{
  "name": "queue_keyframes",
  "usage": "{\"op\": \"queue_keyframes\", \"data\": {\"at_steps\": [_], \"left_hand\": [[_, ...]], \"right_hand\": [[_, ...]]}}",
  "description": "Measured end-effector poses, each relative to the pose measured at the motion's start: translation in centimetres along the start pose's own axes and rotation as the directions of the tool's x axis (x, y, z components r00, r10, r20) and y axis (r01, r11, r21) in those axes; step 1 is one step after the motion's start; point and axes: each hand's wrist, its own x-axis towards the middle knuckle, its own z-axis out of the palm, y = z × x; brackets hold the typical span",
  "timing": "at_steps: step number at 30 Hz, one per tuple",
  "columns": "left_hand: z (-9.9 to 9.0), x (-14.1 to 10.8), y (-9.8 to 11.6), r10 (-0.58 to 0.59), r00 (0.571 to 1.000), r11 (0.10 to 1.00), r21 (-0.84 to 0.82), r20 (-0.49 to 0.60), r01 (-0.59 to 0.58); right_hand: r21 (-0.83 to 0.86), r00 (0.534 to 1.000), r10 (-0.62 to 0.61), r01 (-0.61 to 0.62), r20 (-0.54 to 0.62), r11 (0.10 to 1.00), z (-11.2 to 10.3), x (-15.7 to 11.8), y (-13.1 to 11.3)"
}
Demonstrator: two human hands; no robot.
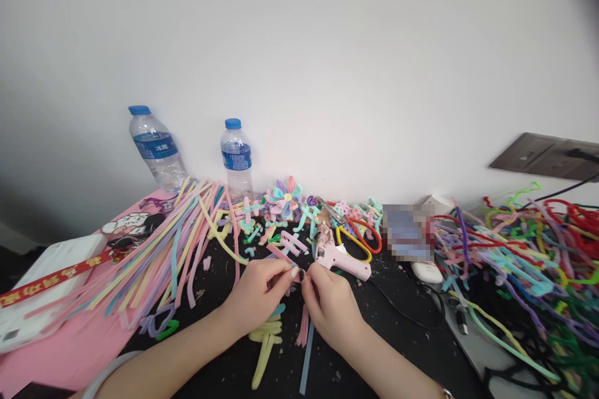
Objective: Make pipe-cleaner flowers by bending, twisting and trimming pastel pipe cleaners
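Observation:
My left hand (262, 292) and my right hand (331, 307) meet fingertip to fingertip over the black table. Both are closed in a pinch on a pink pipe cleaner (279, 254), whose free part sticks out up and to the left. The pinched end is mostly hidden by my fingers. Below my hands lie yellow pipe cleaner pieces (267, 340), a short pink bundle (303, 327) and a grey-blue strip (307, 361). Just beyond my right hand rests a pale pink glue gun (344, 259) on its side.
Long pastel pipe cleaners (154, 249) fan out at left, beside a white box (51, 287). Two water bottles (236, 159) stand by the wall. Behind the glue gun are yellow-handled scissors (355, 246) and a pipe cleaner flower (286, 197). Tangled coloured stems (533, 274) fill the right.

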Motion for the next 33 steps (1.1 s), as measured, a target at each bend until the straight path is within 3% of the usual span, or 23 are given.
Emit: {"op": "queue_keyframes", "data": {"at_steps": [6,13,25,33], "left_hand": [[0.0,0.1,-0.5,-0.010,0.998,1.000,0.026,-0.059,0.011],[0.0,0.2,-0.8,0.068,0.994,0.986,0.159,-0.088,-0.054],[-0.4,0.5,-1.0,0.087,0.996,0.982,0.168,0.032,-0.091],[-0.7,0.9,-1.2,0.127,0.991,0.973,0.190,0.045,-0.133]], "right_hand": [[0.017,1.000,-0.023,0.023,0.001,1.000,-0.2,-0.2,0.0],[0.010,1.000,-0.026,0.026,0.006,1.000,0.7,-0.1,0.3],[0.042,0.998,-0.058,0.059,-0.019,0.997,0.3,0.0,0.2],[-0.017,0.994,-0.099,0.098,-0.038,0.995,0.4,0.3,0.0]]}}
